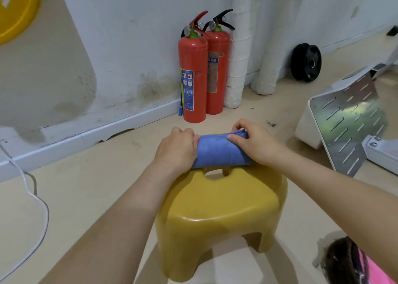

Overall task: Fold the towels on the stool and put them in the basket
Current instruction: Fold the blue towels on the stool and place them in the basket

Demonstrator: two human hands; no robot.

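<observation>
A blue towel [219, 152] lies folded into a narrow band across the far part of a yellow plastic stool [219, 206]. My left hand [175, 149] presses on the towel's left end with its fingers curled over the far edge. My right hand [254, 142] holds the right end, thumb on top and fingers pinching the far corner. No basket is in view.
Two red fire extinguishers [201, 68] stand against the white wall behind the stool. White wrapped pipes [237, 53] rise beside them. A slotted metal plate on a white base [349, 120] lies to the right. A white cable [32, 189] trails on the floor at left.
</observation>
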